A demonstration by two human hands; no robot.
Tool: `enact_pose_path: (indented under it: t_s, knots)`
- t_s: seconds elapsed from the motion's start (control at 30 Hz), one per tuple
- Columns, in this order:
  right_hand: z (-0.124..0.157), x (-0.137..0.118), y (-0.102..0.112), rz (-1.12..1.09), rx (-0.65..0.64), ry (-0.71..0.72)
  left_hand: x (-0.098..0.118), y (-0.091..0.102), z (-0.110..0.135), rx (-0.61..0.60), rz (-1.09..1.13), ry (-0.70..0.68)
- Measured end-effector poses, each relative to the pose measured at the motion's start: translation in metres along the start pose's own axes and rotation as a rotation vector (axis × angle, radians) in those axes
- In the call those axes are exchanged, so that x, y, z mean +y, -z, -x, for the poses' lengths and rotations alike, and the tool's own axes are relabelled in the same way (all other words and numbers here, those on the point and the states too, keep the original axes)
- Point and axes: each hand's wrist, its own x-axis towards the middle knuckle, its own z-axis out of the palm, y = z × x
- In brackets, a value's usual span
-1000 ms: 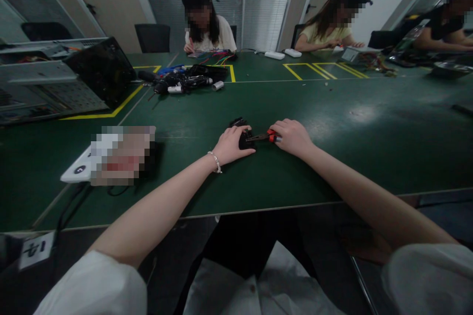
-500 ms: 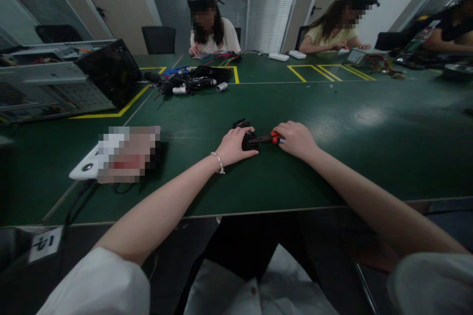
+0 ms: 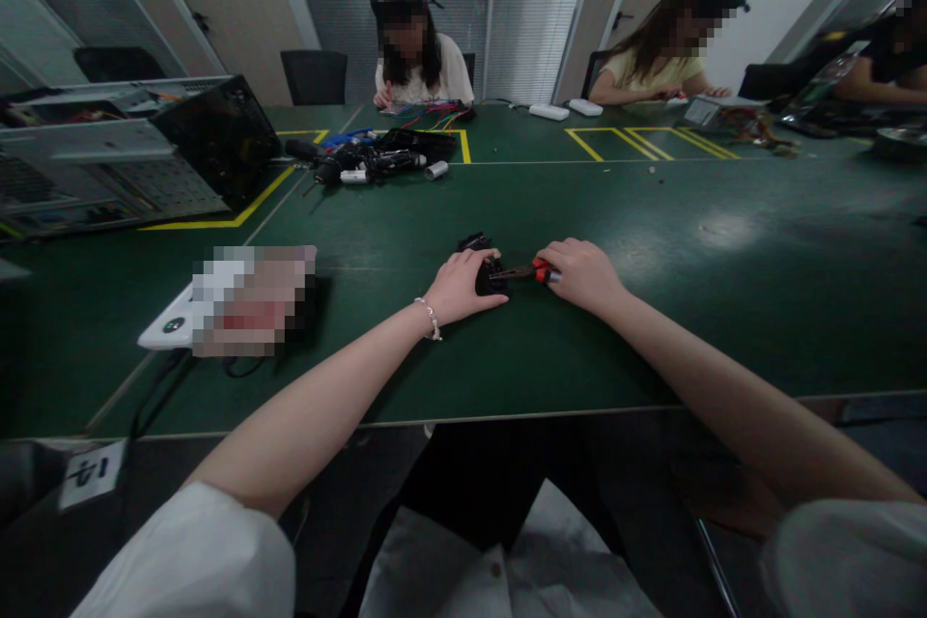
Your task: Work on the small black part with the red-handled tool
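Note:
My left hand [image 3: 462, 285], a bead bracelet on its wrist, curls over a small black part [image 3: 487, 272] on the green table [image 3: 652, 309] and holds it down. My right hand [image 3: 581, 273] grips red-handled pliers [image 3: 527, 272]. The pliers' dark jaws point left and meet the black part between my two hands.
A white device with a blurred patch [image 3: 232, 301] lies to the left, cable trailing off the table edge. An open computer case [image 3: 108, 150] stands far left. A pile of black cables and tools [image 3: 369, 159] sits mid-table. Three other people work at the far side.
Both hands stay on the black part and the pliers. Only the camera view has shifted slightly.

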Motion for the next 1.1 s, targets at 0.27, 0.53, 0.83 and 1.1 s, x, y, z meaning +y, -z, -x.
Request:
enact_pose_path:
  t_s: [0.27,0.53,0.83,1.1]
  knots:
    - [0.0004,0.0017,-0.0015,0.0,0.005,0.014,-0.0003,-0.0003,0.0,-0.007,0.013,0.004]
    - [0.0002,0.0008,-0.0011,-0.005,0.009,0.01,-0.0003,-0.0006,0.0,-0.007,0.011,-0.001]
    - [0.0008,-0.0009,0.0005,-0.019,-0.007,-0.02,-0.0002,-0.0002,0.0,-0.006,0.012,0.0]
    - [0.0005,-0.0017,0.0033,0.001,-0.006,-0.007,0.0001,-0.001,-0.0001,-0.003,0.015,0.005]
